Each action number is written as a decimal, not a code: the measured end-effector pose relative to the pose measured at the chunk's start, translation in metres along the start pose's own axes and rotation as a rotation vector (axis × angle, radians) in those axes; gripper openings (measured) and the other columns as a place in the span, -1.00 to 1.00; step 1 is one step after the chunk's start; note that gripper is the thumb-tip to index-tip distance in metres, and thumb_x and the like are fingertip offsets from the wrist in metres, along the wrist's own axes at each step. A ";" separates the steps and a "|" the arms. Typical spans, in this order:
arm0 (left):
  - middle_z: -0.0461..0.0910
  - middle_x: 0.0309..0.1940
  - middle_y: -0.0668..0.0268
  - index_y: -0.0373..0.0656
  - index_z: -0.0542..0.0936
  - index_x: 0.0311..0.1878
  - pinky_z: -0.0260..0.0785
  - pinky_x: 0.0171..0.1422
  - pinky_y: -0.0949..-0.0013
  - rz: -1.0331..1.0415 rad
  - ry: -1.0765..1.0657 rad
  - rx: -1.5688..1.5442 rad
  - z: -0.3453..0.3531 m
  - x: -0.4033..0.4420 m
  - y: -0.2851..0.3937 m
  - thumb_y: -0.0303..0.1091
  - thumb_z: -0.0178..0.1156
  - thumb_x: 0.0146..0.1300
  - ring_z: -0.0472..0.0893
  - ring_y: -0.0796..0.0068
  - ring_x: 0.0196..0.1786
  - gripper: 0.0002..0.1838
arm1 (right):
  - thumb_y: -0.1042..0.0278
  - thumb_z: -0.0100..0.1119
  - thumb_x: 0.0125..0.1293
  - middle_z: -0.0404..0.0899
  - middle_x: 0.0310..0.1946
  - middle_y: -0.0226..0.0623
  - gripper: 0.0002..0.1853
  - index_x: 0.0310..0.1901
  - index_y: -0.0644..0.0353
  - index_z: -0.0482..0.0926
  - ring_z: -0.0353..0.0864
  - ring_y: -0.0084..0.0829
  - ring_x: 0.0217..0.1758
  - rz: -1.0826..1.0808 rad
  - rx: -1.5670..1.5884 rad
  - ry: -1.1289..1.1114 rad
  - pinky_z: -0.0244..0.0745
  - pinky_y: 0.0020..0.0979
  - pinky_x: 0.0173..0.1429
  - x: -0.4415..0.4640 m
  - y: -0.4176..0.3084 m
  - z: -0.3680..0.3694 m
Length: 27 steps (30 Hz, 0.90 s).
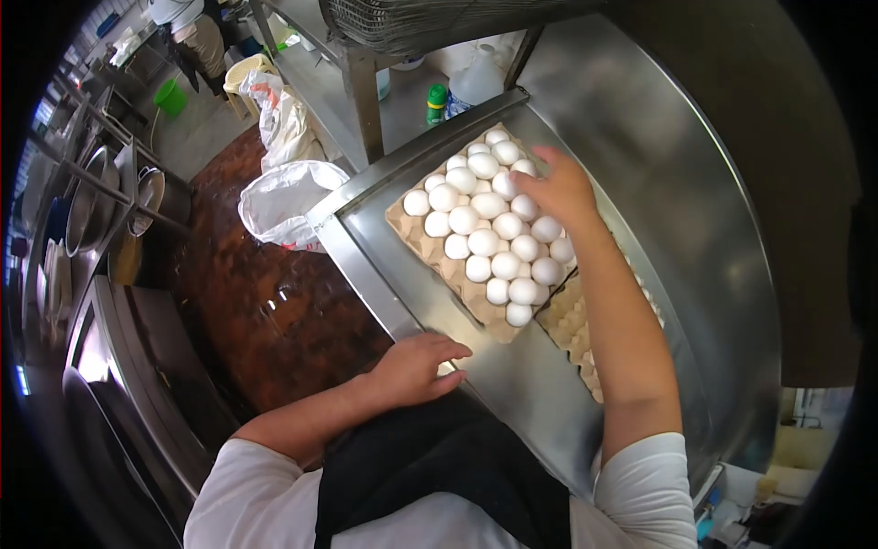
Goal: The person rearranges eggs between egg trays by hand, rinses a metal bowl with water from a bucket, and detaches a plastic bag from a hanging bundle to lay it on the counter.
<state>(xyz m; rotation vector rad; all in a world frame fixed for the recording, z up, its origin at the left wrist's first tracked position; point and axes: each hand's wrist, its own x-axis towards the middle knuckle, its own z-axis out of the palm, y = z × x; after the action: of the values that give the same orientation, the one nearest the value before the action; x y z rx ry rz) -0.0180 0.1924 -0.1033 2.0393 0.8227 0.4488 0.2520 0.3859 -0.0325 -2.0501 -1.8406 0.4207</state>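
Reaching over the egg tray (439,258), the right hand (562,190) is parting its thumb and fingers beside white eggs (487,204) at the edge; whether they are gripping one, I cannot tell. The tray is lying on the steel counter (512,393). The left hand (416,369) is hovering by the counter's rim, thumb and fingers apart, holding nothing. A second carton (569,320) is sitting partly beneath the right forearm. A green-capped container (436,104) and a jug (477,80) are standing beyond, and a white bag (288,201) is gaping beside the counter.
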 end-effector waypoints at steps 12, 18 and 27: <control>0.68 -0.07 0.18 -0.07 0.64 0.08 0.52 0.16 0.12 0.033 -0.050 0.048 0.003 0.004 0.004 -0.13 0.30 0.31 0.65 0.08 0.04 -0.65 | -0.06 0.50 0.02 0.69 0.05 -0.06 -0.26 0.20 0.23 0.60 0.69 -0.15 0.09 0.036 0.107 0.006 0.54 -0.23 0.21 -0.029 0.040 -0.014; 0.68 -0.06 0.18 -0.08 0.64 0.09 0.52 0.17 0.13 0.038 -0.060 0.050 0.006 0.004 0.008 -0.12 0.29 0.31 0.64 0.09 0.06 -0.64 | -0.09 0.49 0.02 0.68 0.09 -0.09 -0.27 0.20 0.16 0.61 0.68 -0.16 0.12 0.076 0.082 0.059 0.54 -0.24 0.22 -0.038 0.034 -0.023; 0.69 -0.04 0.19 -0.08 0.65 0.09 0.52 0.18 0.13 0.037 -0.061 0.032 0.014 -0.001 0.008 -0.12 0.28 0.32 0.64 0.10 0.07 -0.64 | 0.02 0.41 0.14 0.68 0.09 -0.06 -0.39 0.18 0.19 0.62 0.68 -0.18 0.12 0.094 0.175 0.225 0.53 -0.26 0.21 -0.068 0.073 -0.036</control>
<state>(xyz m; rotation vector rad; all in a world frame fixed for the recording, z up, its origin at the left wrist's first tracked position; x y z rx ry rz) -0.0073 0.1799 -0.1043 2.0904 0.7605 0.3943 0.3257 0.3093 -0.0338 -1.9817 -1.5267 0.3468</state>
